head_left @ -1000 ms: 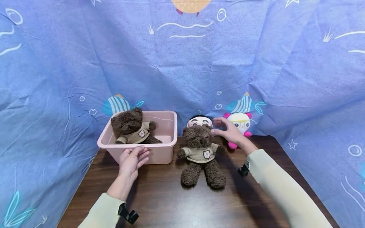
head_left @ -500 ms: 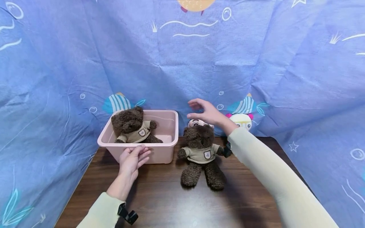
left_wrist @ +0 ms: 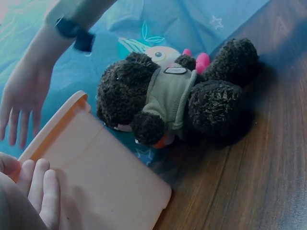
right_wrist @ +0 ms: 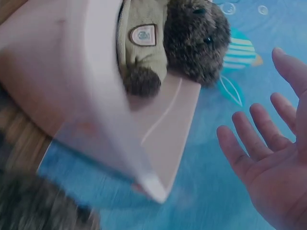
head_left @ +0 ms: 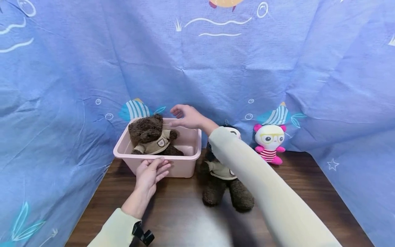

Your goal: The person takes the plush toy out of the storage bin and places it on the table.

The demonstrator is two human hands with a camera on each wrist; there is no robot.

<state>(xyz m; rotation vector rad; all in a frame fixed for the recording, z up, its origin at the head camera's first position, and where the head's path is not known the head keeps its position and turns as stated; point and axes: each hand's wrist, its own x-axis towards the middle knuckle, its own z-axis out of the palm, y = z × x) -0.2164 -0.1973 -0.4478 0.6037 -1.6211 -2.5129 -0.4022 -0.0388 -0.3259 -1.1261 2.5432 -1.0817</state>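
Note:
My left hand (head_left: 149, 173) holds the front rim of a pink plastic bin (head_left: 192, 156), thumb at the rim and fingers against the outer wall. Inside the bin a brown teddy bear (head_left: 146, 130) in a beige sweater leans to the left. Over the bin's back right part hovers my right hand (head_left: 188, 118), with nothing in it; the right wrist view shows its fingers (right_wrist: 256, 134) spread apart. A second brown teddy bear (left_wrist: 168, 96) in a similar sweater sits right of the bin, partly hidden behind my right sleeve in the head view.
A white and pink panda plush (head_left: 270, 139) with yellow glasses sits at the table's back right. Behind the second bear a doll's face (head_left: 235, 132) with dark hair shows partly. Blue printed cloth (head_left: 197, 61) hangs behind the wooden table (head_left: 182, 212).
My right hand has moved left, from beside the second bear's head to over the bin. The left hand keeps its hold on the rim. The head view has turned slightly.

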